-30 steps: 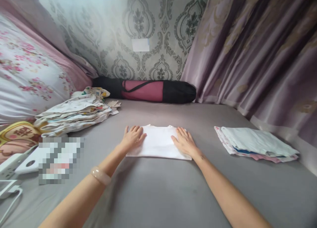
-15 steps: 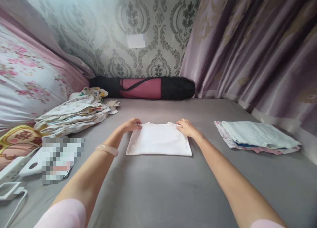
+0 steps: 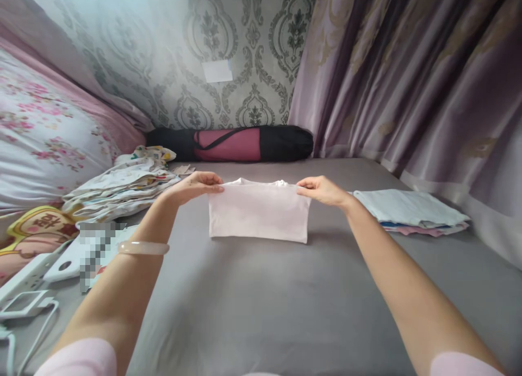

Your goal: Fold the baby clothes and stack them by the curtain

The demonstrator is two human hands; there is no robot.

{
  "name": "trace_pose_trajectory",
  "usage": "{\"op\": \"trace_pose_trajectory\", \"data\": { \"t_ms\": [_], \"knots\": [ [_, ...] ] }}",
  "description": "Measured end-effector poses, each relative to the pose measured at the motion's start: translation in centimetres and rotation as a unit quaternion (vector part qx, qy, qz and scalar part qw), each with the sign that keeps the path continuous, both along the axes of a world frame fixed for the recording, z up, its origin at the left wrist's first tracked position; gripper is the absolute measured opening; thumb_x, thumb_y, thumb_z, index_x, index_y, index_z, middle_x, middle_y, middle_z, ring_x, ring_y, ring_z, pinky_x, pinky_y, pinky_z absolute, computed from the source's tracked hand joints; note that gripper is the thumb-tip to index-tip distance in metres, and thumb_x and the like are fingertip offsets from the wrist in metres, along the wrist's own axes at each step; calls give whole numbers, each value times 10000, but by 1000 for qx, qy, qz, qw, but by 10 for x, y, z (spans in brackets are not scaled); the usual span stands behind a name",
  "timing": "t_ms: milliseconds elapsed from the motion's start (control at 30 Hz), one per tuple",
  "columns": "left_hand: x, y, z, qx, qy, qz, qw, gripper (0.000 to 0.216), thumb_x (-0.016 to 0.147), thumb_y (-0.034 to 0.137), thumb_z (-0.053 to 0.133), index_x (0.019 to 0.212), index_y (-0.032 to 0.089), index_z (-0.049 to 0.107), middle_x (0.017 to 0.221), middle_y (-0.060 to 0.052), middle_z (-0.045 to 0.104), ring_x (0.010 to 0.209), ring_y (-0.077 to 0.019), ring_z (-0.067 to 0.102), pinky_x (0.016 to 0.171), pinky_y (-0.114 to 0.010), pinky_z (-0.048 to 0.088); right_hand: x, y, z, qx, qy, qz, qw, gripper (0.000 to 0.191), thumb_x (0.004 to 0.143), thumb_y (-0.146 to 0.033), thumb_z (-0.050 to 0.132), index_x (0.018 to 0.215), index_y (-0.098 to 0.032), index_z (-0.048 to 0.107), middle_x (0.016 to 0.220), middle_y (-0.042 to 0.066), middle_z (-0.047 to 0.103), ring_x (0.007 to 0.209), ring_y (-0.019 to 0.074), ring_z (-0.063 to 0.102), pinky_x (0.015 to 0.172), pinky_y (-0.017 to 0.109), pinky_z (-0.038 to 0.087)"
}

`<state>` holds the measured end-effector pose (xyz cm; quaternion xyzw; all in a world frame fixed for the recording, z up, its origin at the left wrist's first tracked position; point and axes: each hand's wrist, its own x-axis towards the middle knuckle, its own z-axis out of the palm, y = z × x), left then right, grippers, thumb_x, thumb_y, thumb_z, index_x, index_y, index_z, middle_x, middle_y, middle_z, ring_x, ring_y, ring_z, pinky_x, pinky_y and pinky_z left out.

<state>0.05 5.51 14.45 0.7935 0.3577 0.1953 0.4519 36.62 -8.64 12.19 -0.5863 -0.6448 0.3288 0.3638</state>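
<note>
White garment: a folded piece of white cloth (image 3: pixel 259 210), likely a top by its neckline-shaped upper edge, is held up in the middle of the view, above a grey sheet (image 3: pixel 261 300). It hangs as a broad, flat rectangle; whether its lower edge touches the sheet cannot be told.
Left hand: the left hand (image 3: pixel 199 185) pinches the garment's upper left corner, thumb and fingers closed together on the cloth. A pale bangle (image 3: pixel 143 248) circles that forearm.
Right hand: the right hand (image 3: pixel 324 191) pinches the upper right corner the same way, thumb beneath, fingers bent over the edge.
Right side: a folded stack (image 3: pixel 411 207) lies on the sheet beyond the right forearm, pale mint on top, with blue and pink edges below.
Left side: a looser pile of printed clothes (image 3: pixel 118 188) lies near floral bedding (image 3: pixel 53 131). Closer in are a yellow-edged cushion (image 3: pixel 38 229), a white power strip (image 3: pixel 30 278) and a white object with a hole (image 3: pixel 67 262), next to a pixelated patch.
Background: a black and dark-pink rolled bag (image 3: pixel 228 146) lies along the patterned wall (image 3: pixel 163 44), with a mauve curtain (image 3: pixel 362 71) at right.
</note>
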Motion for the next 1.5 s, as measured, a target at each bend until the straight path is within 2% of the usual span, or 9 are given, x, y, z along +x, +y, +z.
{"op": "trace_pose_trajectory", "data": {
  "t_ms": [133,233,333,500,633,900,1000,1167,1500],
  "knots": [
    [-4,-16,28,80,-49,50,994,400,689,492,719,966,204,697,896,-49,716,812,-203,660,723,-295,537,-6,-21,39,98,-70,-37,992,307,815,-419,633,995,-182,707,984,54,724,916,211,659,862,357,506],
    [-13,-33,24,178,-41,72,980,369,748,445,647,1021,204,701,953,-57,714,878,-216,655,793,-311,535,-15,-47,41,176,-173,-69,966,253,893,-323,553,1090,-226,679,1088,57,700,1028,232,635,951,395,478],
    [-24,-59,-8,241,29,33,969,315,804,359,533,1025,223,712,991,-59,712,931,-224,644,865,-324,511,-27,-79,9,173,-270,-4,947,356,925,-178,406,1186,-254,637,1188,71,658,1161,230,573,1031,417,433],
    [-34,-110,-73,213,98,-114,965,328,852,205,408,978,240,709,1033,-76,705,997,-214,634,921,-327,482,-42,-125,-58,71,-328,119,934,462,883,-57,340,1172,-255,641,1196,79,641,1142,205,570,984,375,471],
    [-41,-127,-89,232,117,-146,955,340,834,117,399,984,234,680,1101,-69,691,1049,-204,619,945,-335,466,-43,-138,-74,76,-338,111,932,512,828,-7,356,1192,-240,631,1253,77,613,1172,206,552,992,367,456],
    [-24,-127,-78,271,77,-92,955,360,876,140,389,1143,198,623,1309,-110,603,1227,-225,554,991,-370,478,-63,-109,-60,113,-314,19,942,324,820,-20,392,795,-191,666,837,44,696,828,188,630,853,353,481],
    [14,-122,-90,295,83,-43,951,359,933,216,371,1217,181,588,1354,-134,572,1312,-249,487,1067,-430,430,-89,-81,-64,125,-307,17,943,389,838,-37,368,1042,-149,680,1146,102,684,1108,206,598,1018,366,421],
    [70,-111,-119,306,186,3,934,470,954,219,326,1401,108,420,1500,-180,416,1448,-284,279,1154,-493,300,-127,-37,-77,70,-361,44,929,528,932,-128,271,1424,-51,445,1505,150,417,1443,227,280,1208,434,126],
    [74,-103,-130,277,302,42,911,598,1001,434,234,1476,94,362,1557,-137,328,1462,-306,229,1195,-482,175,-138,-18,-110,19,-395,12,918,602,989,-354,219,1519,-76,290,1585,98,264,1475,224,183,1206,436,72]
  ]
}}
